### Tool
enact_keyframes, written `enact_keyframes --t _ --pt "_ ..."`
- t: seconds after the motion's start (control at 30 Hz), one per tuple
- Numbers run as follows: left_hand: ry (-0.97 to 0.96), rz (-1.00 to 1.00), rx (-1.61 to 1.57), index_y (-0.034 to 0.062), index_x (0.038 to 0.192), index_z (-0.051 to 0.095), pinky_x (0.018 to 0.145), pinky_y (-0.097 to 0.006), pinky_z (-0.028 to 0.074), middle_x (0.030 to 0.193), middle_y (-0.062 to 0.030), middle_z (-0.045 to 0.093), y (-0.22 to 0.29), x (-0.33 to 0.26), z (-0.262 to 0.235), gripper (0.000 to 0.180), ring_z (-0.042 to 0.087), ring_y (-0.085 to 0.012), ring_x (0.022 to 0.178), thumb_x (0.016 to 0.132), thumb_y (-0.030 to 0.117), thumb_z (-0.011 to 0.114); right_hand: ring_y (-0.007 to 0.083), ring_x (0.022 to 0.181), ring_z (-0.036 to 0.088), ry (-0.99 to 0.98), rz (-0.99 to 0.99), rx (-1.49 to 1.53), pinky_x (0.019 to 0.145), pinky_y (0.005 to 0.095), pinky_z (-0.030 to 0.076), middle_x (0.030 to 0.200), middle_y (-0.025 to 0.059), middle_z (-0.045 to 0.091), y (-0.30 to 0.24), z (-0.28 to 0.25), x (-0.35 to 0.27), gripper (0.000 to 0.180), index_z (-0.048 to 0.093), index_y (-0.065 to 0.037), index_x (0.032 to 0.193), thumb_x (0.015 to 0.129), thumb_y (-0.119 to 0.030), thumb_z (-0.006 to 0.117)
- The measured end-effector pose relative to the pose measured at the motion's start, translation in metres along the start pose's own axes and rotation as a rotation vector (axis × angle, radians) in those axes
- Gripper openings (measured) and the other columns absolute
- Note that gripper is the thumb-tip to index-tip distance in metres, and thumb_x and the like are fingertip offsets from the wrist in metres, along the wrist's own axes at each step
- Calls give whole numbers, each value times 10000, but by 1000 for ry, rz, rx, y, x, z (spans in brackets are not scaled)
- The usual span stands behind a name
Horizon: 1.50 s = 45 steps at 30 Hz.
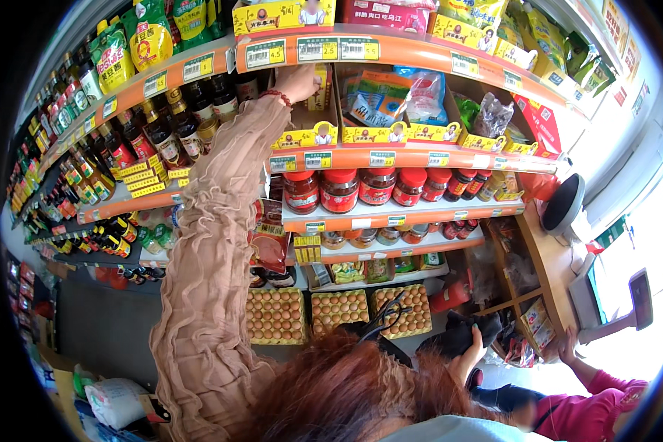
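1. Reddish hair point(353, 390) is filling the picture at six o'clock.
2. Left hand point(296, 81) is reaching up at twelve o'clock, fingers curling around a yellow packet point(319, 87) on the orange shelf point(412, 157).
3. Right hand point(468, 353) is gripping a black bundle point(460, 331) at five o'clock.

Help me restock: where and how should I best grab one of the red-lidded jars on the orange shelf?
Take a red-lidded jar around its glass body just below the lid, coming straight from the open shelf front. The jars stand upright, side by side, and the shelf above sits close over the lids, so fingers probably fit only from the front.
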<state>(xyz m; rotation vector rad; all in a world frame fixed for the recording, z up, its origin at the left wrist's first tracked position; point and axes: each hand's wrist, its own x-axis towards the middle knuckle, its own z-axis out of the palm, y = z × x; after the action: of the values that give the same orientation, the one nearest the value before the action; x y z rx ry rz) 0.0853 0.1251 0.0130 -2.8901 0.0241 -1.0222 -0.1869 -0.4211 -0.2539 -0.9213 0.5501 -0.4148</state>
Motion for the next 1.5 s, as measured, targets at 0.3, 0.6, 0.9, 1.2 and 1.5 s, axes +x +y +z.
enact_keyframes --t 0.3,0.6,0.9,1.2,1.5 --pt "349 -58 -167 70 1067 547 749 -378 480 994 -152 589 37 -82 -70 482 575 -318 917 656 208 758 242 847 612 -185 43 -1 770 326 512 983 110 601 13 45 -1 403 528 11 1118 724 37 609" --pt "433 98 -648 41 1037 540 776 -354 500 1009 -114 575 172 -213 -126 569 594 -299 913 520 32 777 174 979 547 -603 -152 -127 857 301 438 1072 77 569 3 136 -46 550 521 41 1160 635 -7 679" --pt "75 68 -514 -26 960 563 601 -396 516 953 -135 544 227 -254 -73 310 569 -303 899 656 34 581 299 1143 458 -1052 -517 -563 955 370 369 1242 165 439 -6 221 -98 571 482 -1 1176 656 -42 714" --pt "50 -17 -769 47 990 560 615 -379 495 885 -102 561 218 -278 -64 354 608 -287 795 654 -39 632 146 872 584 -980 -235 -423 788 283 465 995 71 621 11 205 -69 376 527 24 1128 779 -54 642" --pt "-22 -749 -1904 -15 1151 423 779 -276 518 1024 -111 597 239 -296 -61 419 630 -173 885 802 20 652 156 1007 500 -922 -49 -308 913 287 384 1079 57 540 12 168 -77 505 488 20 1194 727 -11 678"
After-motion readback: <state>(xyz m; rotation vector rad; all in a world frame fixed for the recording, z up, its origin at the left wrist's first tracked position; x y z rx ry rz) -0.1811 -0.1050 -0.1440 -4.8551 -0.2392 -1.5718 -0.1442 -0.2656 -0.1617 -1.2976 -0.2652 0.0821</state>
